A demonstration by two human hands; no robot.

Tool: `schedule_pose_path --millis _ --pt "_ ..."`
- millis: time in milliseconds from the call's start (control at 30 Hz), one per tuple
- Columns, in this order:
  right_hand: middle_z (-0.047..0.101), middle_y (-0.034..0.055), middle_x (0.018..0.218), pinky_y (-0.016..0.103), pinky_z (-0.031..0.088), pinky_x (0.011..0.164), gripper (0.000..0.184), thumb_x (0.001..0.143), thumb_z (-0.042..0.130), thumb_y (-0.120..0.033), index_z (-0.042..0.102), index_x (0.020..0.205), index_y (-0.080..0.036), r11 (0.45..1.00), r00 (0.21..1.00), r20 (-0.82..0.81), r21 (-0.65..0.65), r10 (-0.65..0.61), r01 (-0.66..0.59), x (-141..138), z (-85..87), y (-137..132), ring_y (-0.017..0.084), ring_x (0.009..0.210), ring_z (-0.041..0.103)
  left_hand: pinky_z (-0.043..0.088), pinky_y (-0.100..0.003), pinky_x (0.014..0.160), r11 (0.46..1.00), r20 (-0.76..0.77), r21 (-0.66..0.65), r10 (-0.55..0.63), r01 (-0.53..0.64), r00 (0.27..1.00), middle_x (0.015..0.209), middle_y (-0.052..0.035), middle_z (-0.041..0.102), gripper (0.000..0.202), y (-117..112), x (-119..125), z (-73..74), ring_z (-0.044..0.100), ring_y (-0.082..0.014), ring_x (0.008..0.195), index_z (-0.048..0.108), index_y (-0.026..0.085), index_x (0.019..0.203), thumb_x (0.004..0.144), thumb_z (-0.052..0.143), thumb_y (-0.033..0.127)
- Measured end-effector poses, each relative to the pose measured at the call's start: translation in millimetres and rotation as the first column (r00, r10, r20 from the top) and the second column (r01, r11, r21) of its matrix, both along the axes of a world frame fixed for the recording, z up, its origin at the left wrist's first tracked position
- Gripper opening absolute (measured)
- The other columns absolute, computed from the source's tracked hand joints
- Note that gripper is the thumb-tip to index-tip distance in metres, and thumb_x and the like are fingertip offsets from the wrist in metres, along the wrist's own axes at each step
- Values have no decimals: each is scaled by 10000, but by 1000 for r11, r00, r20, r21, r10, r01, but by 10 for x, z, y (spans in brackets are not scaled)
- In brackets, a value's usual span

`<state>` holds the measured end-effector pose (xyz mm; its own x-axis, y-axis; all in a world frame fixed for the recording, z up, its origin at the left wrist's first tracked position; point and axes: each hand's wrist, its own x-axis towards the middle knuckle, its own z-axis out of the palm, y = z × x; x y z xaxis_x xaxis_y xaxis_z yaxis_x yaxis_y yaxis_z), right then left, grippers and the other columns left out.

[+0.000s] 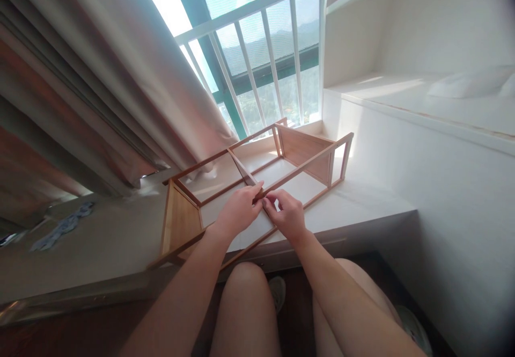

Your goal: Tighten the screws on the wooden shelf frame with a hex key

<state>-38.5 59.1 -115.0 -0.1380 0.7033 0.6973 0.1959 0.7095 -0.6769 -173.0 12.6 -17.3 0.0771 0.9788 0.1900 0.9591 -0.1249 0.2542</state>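
A wooden rack frame (306, 155) of thin bamboo-coloured rails with a solid panel at each end lies on a white window ledge (354, 204). My left hand (237, 210) and my right hand (286, 215) meet at the middle of its near top rail. Both hands have their fingers curled and pinched on that rail, where a diagonal cross slat (241, 169) joins it. What the fingertips press on at the joint is hidden.
A beige curtain (120, 78) hangs at the left, touching the ledge beside the rack. White window bars (261, 56) stand behind it. A white shelf unit (422, 104) rises at the right. My bare knees (249, 292) are below the ledge edge.
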Motion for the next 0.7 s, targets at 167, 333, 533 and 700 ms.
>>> schedule_pose_path --millis 167,333,533,700 --pt "688 26 835 258 413 685 194 981 514 -303 674 916 -213 998 994 95 -3 -56 56 -30 37 -47 150 742 603 509 -318 901 1000 -6 8 -12 12 1000 1128 -122 734 534 -5 -11 -19 673 -221 998 567 121 1417 887 542 183" --pt "681 24 831 262 370 659 232 996 474 -313 638 867 -213 995 985 156 -50 -74 82 -56 84 -83 156 738 599 504 -325 875 1000 -20 19 -24 24 1000 1077 -118 729 529 -4 -13 -44 663 -219 942 552 126 1432 907 512 181" --pt "677 21 768 279 299 621 277 1002 456 -322 612 801 -213 984 966 236 -117 -104 135 -109 95 -74 155 675 573 503 -335 900 999 -25 26 -34 34 999 1126 -136 715 527 -12 -19 -52 659 -230 987 535 121 1447 927 497 196" --pt "677 34 706 295 265 605 356 1020 405 -337 585 741 -207 977 964 255 -177 -72 120 -115 119 -77 162 630 555 509 -319 877 999 -30 23 -33 34 999 1083 -121 722 517 -14 -17 -45 665 -219 953 549 137 1435 923 509 195"
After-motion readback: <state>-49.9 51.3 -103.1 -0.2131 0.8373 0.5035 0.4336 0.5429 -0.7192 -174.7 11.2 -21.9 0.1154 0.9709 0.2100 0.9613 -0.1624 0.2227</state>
